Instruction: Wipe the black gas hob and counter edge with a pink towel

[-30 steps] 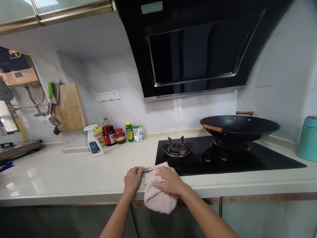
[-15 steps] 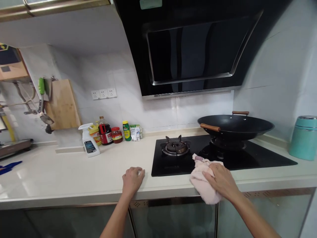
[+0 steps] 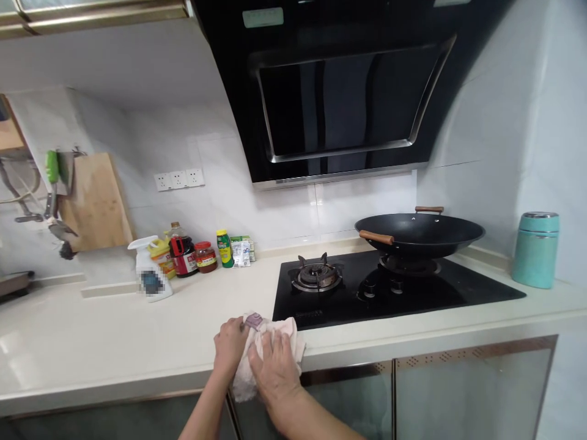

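Observation:
My right hand point(image 3: 277, 370) lies over a pale pink cloth point(image 3: 246, 380) at the counter's front edge, its fingers bent and pressing into the fabric. Part of the cloth hangs over the edge, and a purplish patch shows at its top. Close against the cloth's left side is my left hand point(image 3: 228, 343), fingers curled. A small dark bit shows at those fingertips; what they hold, if anything, is hidden. Just behind the hands begins the black glass gas stove point(image 3: 330, 315), with a bare burner point(image 3: 317, 276) on its left.
A black wok point(image 3: 422, 235) with wooden handles sits on the right burner, beneath the range hood point(image 3: 339, 110). A turquoise flask point(image 3: 535, 253) stands far right. Left along the wall are a spray bottle point(image 3: 143, 260), sauce bottle point(image 3: 183, 253), red-lidded jar point(image 3: 205, 258) and cutting board point(image 3: 97, 201).
My right hand has brought the cloth left, from the stove's front edge to beside my left hand. The left hand stays near the counter edge. The view has shifted right.

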`<state>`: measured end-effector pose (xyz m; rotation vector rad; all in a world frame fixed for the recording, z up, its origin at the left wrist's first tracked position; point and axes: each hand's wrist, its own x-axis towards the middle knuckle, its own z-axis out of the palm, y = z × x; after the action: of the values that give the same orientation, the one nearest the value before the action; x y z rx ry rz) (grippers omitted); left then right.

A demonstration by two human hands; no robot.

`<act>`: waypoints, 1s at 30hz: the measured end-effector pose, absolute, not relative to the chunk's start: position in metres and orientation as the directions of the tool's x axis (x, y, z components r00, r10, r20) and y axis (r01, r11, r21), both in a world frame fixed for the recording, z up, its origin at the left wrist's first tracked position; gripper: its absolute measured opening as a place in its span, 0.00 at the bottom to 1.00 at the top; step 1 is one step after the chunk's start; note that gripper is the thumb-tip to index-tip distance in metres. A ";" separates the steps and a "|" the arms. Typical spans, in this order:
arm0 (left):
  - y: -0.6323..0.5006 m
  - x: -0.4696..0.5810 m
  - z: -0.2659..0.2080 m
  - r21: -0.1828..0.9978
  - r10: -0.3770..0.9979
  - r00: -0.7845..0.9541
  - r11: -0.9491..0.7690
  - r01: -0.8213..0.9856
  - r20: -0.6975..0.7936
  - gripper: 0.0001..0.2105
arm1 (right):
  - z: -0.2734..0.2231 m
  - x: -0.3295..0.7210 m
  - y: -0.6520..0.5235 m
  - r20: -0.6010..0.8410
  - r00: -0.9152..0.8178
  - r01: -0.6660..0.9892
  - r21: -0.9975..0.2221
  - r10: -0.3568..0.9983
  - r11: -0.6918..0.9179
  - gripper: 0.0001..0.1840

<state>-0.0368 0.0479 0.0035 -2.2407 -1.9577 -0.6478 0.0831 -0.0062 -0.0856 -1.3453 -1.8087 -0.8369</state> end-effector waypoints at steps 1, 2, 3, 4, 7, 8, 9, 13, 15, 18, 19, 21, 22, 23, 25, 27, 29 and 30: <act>0.049 -0.038 0.003 0.203 0.925 0.078 -0.163 0.965 0.373 0.15 | -0.089 0.081 -0.004 0.889 -0.198 0.967 0.108 0.413 0.231 0.17; 0.050 -0.039 0.003 0.203 0.924 0.076 -0.162 0.966 0.374 0.16 | -0.092 0.083 -0.005 0.909 -0.207 0.964 0.127 0.362 0.232 0.18; 0.050 -0.039 0.003 0.202 0.923 0.079 -0.165 0.965 0.377 0.16 | -0.093 0.089 -0.008 0.908 -0.223 0.958 0.137 0.354 0.252 0.19; 0.049 -0.039 0.003 0.201 0.920 0.084 -0.171 0.964 0.382 0.16 | -0.093 0.097 -0.013 0.891 -0.240 0.950 0.133 0.385 0.284 0.21; 0.046 -0.037 0.003 0.206 0.915 0.095 -0.188 0.960 0.392 0.16 | -0.090 0.128 -0.030 0.794 -0.267 0.927 0.056 0.546 0.372 0.25; 0.045 -0.037 0.004 0.210 0.914 0.098 -0.193 0.958 0.394 0.16 | -0.089 0.139 -0.036 0.773 -0.265 0.925 0.035 0.577 0.378 0.25; 0.044 -0.036 0.004 0.215 0.913 0.100 -0.198 0.956 0.396 0.16 | -0.089 0.151 -0.041 0.764 -0.258 0.928 0.025 0.591 0.373 0.25; 0.044 -0.035 0.005 0.238 0.913 0.092 -0.200 0.951 0.398 0.17 | -0.089 0.207 -0.064 0.779 -0.260 0.931 0.045 0.570 0.363 0.26; 0.044 -0.035 0.006 0.252 0.917 0.082 -0.192 0.949 0.390 0.17 | -0.089 0.241 -0.078 0.770 -0.266 0.925 0.034 0.580 0.379 0.25; 0.044 -0.035 0.006 0.273 0.925 0.074 -0.185 0.944 0.373 0.18 | -0.087 0.301 -0.101 0.740 -0.275 0.926 0.033 0.614 0.376 0.26; 0.044 -0.035 0.006 0.278 0.926 0.074 -0.186 0.942 0.369 0.18 | -0.086 0.322 -0.109 0.726 -0.274 0.932 0.038 0.630 0.362 0.28; 0.043 -0.034 0.006 0.282 0.927 0.079 -0.191 0.940 0.365 0.18 | -0.085 0.365 -0.125 0.701 -0.260 0.947 0.049 0.664 0.318 0.33; 0.043 -0.033 0.006 0.281 0.927 0.084 -0.196 0.939 0.366 0.18 | -0.085 0.387 -0.132 0.694 -0.225 0.961 0.041 0.684 0.274 0.34; 0.042 -0.033 0.006 0.278 0.926 0.091 -0.202 0.939 0.367 0.18 | -0.085 0.408 -0.139 0.680 -0.186 0.974 0.032 0.709 0.225 0.35; 0.040 -0.031 0.006 0.269 0.924 0.105 -0.214 0.939 0.369 0.18 | -0.083 0.445 -0.152 0.635 -0.117 0.989 0.002 0.763 0.150 0.38; 0.038 -0.029 0.007 0.263 0.923 0.112 -0.219 0.940 0.368 0.18 | -0.079 0.474 -0.163 0.581 -0.044 0.996 -0.041 0.813 0.083 0.42; 0.036 -0.027 0.008 0.258 0.924 0.117 -0.220 0.941 0.363 0.18 | -0.071 0.490 -0.168 0.538 0.012 0.993 -0.105 0.843 0.053 0.40; 0.035 -0.026 0.009 0.250 0.924 0.124 -0.224 0.942 0.361 0.18 | -0.067 0.491 -0.168 0.532 0.040 0.987 -0.151 0.846 0.048 0.37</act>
<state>-0.0262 0.0350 0.0085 -2.3249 -1.9319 -0.6973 0.4912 -0.1680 -0.0666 -1.8367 -1.8451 -0.3808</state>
